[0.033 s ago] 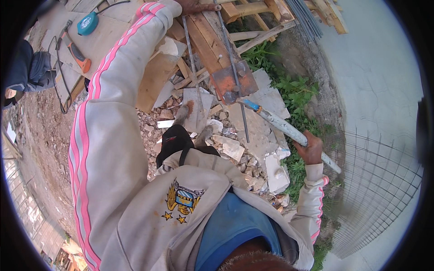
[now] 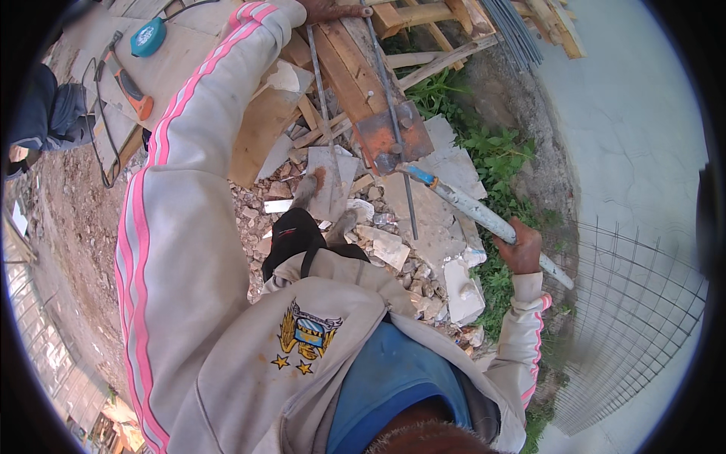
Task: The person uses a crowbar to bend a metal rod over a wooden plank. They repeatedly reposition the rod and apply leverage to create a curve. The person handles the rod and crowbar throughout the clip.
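My right hand (image 2: 520, 248) is closed around a worn white-and-blue pipe (image 2: 476, 210), which slants up to a rusty orange metal plate (image 2: 412, 136). The plate is fixed on the end of a thick timber (image 2: 349, 72). A thin steel rod (image 2: 393, 113) runs along the timber, past stubs on the plate and beyond its near edge. My left hand (image 2: 330, 9) is at the top edge, partly cut off, with one digit reaching across onto the rod; its other fingers are hidden. A second steel rod (image 2: 318, 72) lies to the left, emerging near that hand.
A hammer (image 2: 128, 85) with an orange-and-black handle and a teal tape measure (image 2: 148, 38) lie on boards at upper left. Broken rubble (image 2: 389, 246) covers the ground around my feet. Wire mesh (image 2: 631, 310) leans by the pale wall (image 2: 628, 136). Another person's leg (image 2: 45, 113) shows at left.
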### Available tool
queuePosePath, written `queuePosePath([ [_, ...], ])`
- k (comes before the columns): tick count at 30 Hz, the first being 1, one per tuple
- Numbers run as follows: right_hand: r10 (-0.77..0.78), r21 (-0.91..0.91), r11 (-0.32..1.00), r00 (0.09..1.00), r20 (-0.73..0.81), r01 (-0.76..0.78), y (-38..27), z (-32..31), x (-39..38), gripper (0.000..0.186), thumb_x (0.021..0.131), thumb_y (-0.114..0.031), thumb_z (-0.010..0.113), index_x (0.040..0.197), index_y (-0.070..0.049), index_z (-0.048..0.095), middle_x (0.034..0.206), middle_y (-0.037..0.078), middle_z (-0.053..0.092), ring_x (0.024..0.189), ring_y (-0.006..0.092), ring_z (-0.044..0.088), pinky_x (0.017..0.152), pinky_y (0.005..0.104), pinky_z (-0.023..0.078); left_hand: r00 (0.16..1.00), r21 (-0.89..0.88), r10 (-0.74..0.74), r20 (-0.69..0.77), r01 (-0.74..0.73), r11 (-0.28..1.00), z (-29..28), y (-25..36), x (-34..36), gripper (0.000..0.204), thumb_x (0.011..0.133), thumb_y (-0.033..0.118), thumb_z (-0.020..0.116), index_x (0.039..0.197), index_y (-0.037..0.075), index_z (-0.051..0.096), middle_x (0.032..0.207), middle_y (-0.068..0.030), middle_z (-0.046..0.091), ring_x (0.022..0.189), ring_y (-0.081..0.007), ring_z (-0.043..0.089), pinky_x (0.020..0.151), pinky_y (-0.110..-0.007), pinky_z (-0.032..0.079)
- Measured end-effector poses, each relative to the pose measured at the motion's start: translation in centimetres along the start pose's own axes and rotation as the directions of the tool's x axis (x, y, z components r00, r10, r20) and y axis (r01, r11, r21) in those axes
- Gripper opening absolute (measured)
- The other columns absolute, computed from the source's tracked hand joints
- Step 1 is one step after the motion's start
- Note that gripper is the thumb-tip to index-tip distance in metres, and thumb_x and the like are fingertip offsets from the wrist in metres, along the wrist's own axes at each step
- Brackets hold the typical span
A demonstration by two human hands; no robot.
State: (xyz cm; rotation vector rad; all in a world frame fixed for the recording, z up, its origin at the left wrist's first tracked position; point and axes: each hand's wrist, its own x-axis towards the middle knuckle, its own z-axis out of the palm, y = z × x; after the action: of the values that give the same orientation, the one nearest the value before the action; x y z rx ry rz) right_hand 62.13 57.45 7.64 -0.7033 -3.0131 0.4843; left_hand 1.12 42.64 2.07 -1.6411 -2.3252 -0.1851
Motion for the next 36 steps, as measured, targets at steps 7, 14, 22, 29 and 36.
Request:
queuePosePath([
  [7, -0.081, -0.017, 0.997, 0.997, 0.008, 0.081, 2.1, 0.6, 2.5, 0.035, 0.065, -0.014, 0.087, 0.086, -0.005, 0.061, 0.073, 0.015, 0.065, 0.066, 0.0368, 0.066, 0.056, 0.0429, 0.051, 0.998, 0.031, 0.028, 0.049, -0.029, 0.999, -0.9, 0.4, 0.8, 0.109, 0.083, 0.077, 0.054, 0.154, -0.003, 0.030, 0.161, -0.0249, 0.029, 0.150, -0.0421, 0.024, 0.123, -0.051, 0.019],
  [14, -0.051, 0.096, 0.994, 0.994, -0.101, 0.061, 2.4, 2.1, 3.0, 0.030, 0.068, -0.009, 0.084, 0.078, -0.004, 0.056, 0.067, 0.015, 0.060, 0.060, 0.0357, 0.063, 0.055, 0.0397, 0.049, 0.996, 0.042, 0.012, 0.089, -0.015, 0.999, -0.5, 0.0, 1.4, 0.109, 0.084, 0.078, 0.052, 0.154, -0.003, 0.031, 0.161, -0.0251, 0.027, 0.151, -0.0417, 0.022, 0.123, -0.051, 0.020],
  [22, 0.480, 0.570, 0.717, 0.877, 0.013, -0.401, 3.4, 20.1, -4.7, 0.023, 0.088, -0.016, 0.077, 0.093, 0.003, 0.065, 0.075, 0.012, 0.066, 0.066, 0.0197, 0.059, 0.064, 0.0360, 0.050, 0.992, -0.139, -0.020, 0.125, 0.038, 0.990, 0.9, 3.6, -0.6, 0.111, 0.083, 0.079, 0.051, 0.154, -0.003, 0.030, 0.162, -0.0256, 0.026, 0.151, -0.0416, 0.021, 0.123, -0.051, 0.018],
  [29, 0.627, 0.638, 0.317, 0.660, 0.414, -0.702, -0.8, 37.3, -18.7, 0.031, 0.084, -0.013, 0.076, 0.106, 0.006, 0.063, 0.084, 0.009, 0.066, 0.069, 0.0195, 0.060, 0.065, 0.0349, 0.050, 0.999, -0.002, -0.047, -0.001, 0.047, 0.999, 1.1, -0.5, 0.4, 0.127, 0.071, 0.097, 0.042, 0.156, 0.003, 0.033, 0.164, -0.0163, 0.027, 0.153, -0.0349, 0.020, 0.123, -0.051, 0.015],
  [36, 0.493, 0.451, 0.152, 0.463, 0.737, -0.880, -5.7, 34.7, -20.0, 0.022, 0.081, -0.015, 0.077, 0.086, -0.006, 0.058, 0.062, 0.004, 0.058, 0.040, 0.0157, 0.052, 0.037, 0.0330, 0.043, 0.993, -0.070, -0.075, 0.090, 0.081, 0.994, -0.4, 0.1, -0.5, 0.124, 0.075, 0.094, 0.042, 0.155, 0.000, 0.031, 0.163, -0.0191, 0.027, 0.153, -0.0365, 0.019, 0.123, -0.053, 0.016],
])
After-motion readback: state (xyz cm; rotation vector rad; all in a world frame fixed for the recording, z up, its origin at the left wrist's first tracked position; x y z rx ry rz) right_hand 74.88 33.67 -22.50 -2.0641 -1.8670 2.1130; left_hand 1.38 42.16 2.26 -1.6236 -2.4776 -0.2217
